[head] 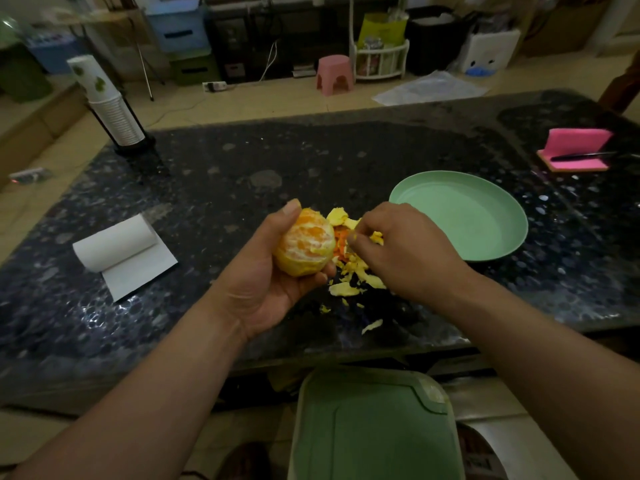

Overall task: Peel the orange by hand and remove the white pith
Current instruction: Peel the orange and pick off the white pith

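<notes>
Orange [304, 242], most of its rind already off, sits gripped in my left hand [273, 282] above the dark counter [242, 168], thumb over the top and fingers [327, 270] curled beneath. Bare segments show across the upper face under streaks of white pith; a yellowish layer covers the lower half. My right hand [405, 251] is just beside the fruit's right flank, its fingers bunched in a pinch; whether they hold a scrap I cannot tell. Torn peel [356, 278] lies heaped on the counter below and between my hands, with the green plate [485, 237] near on the right. By my reading the work is at a late stage, stripping leftover pith. The next move calls for a light nip at a loose edge and a slow pull, turning the fruit without bursting the segments.
</notes>
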`<state>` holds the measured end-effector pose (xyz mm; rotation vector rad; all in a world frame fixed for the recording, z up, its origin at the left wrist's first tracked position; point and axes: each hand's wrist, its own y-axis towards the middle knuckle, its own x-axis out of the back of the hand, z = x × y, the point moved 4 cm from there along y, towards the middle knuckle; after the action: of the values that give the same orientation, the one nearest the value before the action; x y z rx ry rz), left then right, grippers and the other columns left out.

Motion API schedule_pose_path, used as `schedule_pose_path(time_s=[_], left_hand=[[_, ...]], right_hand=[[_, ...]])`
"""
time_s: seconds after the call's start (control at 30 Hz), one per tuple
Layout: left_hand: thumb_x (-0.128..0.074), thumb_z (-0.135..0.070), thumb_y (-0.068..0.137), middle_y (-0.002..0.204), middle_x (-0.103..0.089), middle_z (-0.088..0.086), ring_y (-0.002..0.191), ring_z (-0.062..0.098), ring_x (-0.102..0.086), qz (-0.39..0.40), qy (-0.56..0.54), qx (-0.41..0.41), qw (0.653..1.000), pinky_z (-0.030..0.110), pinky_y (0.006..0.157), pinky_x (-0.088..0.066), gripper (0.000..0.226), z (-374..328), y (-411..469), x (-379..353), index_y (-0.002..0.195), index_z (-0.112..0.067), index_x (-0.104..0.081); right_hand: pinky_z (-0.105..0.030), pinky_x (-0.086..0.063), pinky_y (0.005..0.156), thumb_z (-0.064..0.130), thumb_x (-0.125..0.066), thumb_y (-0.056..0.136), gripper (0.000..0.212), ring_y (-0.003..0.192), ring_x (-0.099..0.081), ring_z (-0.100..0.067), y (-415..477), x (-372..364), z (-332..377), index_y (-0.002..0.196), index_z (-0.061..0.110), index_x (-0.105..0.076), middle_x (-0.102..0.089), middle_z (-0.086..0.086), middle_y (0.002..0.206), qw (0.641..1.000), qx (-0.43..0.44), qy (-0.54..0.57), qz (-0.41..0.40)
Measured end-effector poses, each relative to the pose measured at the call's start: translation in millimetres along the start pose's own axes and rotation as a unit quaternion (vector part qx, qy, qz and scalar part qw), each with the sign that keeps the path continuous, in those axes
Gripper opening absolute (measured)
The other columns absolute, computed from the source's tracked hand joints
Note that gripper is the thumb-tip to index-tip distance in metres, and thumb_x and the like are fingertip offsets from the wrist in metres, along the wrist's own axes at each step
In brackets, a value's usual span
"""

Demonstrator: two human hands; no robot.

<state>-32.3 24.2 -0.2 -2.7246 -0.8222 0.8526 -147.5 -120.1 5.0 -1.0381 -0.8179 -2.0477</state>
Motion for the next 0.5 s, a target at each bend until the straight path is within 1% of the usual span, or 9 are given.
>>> schedule_pose_path(time_s=[0.03,0.1,0.17,0.23,0.37,0.43,0.5], left_hand=[[-0.076,-0.052,0.079,0.091,-0.074,0.015,0.072,0.027,-0.069,-0.007,0.004,-0.003,1.0,0.029,0.055,-0.059,0.059,-1,0,0,0.116,-0.006,-0.068],[-0.069,-0.049,0.081,0.092,-0.074,0.014,0.072,0.027,-0.069,-0.012,0.011,-0.009,1.0,0.028,0.055,-0.059,0.056,-2,0,0,0.116,-0.006,-0.068],[-0.067,-0.048,0.082,0.093,-0.073,0.013,0.072,0.026,-0.068,-0.007,0.019,-0.014,1.0,0.028,0.056,-0.058,0.053,-3,0,-1,0.116,-0.007,-0.068],[-0.066,-0.048,0.083,0.092,-0.073,0.012,0.073,0.025,-0.068,-0.007,0.031,-0.02,0.999,0.028,0.057,-0.059,0.049,-3,0,-1,0.113,-0.008,-0.068],[-0.067,-0.047,0.083,0.09,-0.074,0.01,0.071,0.023,-0.069,-0.014,0.059,-0.025,0.998,0.027,0.056,-0.059,0.044,-2,0,-1,0.107,-0.01,-0.07],[-0.068,-0.048,0.083,0.092,-0.075,0.01,0.071,0.022,-0.069,-0.019,0.076,-0.031,0.996,0.027,0.056,-0.059,0.048,-2,1,-1,0.111,-0.01,-0.069],[-0.071,-0.049,0.081,0.093,-0.075,0.009,0.071,0.021,-0.071,-0.034,0.096,-0.04,0.994,0.029,0.056,-0.059,0.054,-2,2,-1,0.118,-0.01,-0.065]], right_hand=[[-0.033,-0.049,0.08,0.035,-0.066,0.099,0.01,0.097,-0.06,-0.011,-2,4,4,0.101,0.029,-0.074,-0.065,0.011,0.101,0.999,0.009,0.041,-0.015],[-0.024,-0.052,0.073,0.028,-0.07,0.098,0.005,0.088,-0.064,-0.005,-7,14,14,0.102,0.031,-0.073,-0.069,0.014,0.094,0.99,0.022,0.139,-0.027],[-0.02,-0.052,0.069,0.029,-0.074,0.097,0.002,0.083,-0.066,-0.004,-12,20,22,0.099,0.03,-0.075,-0.071,0.014,0.087,0.983,0.042,0.177,-0.027],[-0.024,-0.054,0.071,0.032,-0.076,0.097,0.004,0.082,-0.067,-0.004,-15,21,26,0.1,0.029,-0.077,-0.072,0.015,0.085,0.984,0.06,0.165,-0.026],[-0.036,-0.056,0.072,0.037,-0.073,0.098,0.01,0.081,-0.065,-0.005,-16,21,24,0.103,0.028,-0.078,-0.071,0.014,0.086,0.99,0.077,0.118,-0.025],[-0.036,-0.054,0.071,0.036,-0.071,0.1,0.011,0.08,-0.062,-0.006,-16,22,25,0.103,0.028,-0.077,-0.068,0.015,0.087,0.991,0.102,0.076,-0.03],[-0.032,-0.046,0.068,0.035,-0.068,0.101,0.011,0.078,-0.056,-0.004,-16,21,28,0.102,0.028,-0.076,-0.061,0.017,0.086,0.991,0.127,0.023,-0.035]])
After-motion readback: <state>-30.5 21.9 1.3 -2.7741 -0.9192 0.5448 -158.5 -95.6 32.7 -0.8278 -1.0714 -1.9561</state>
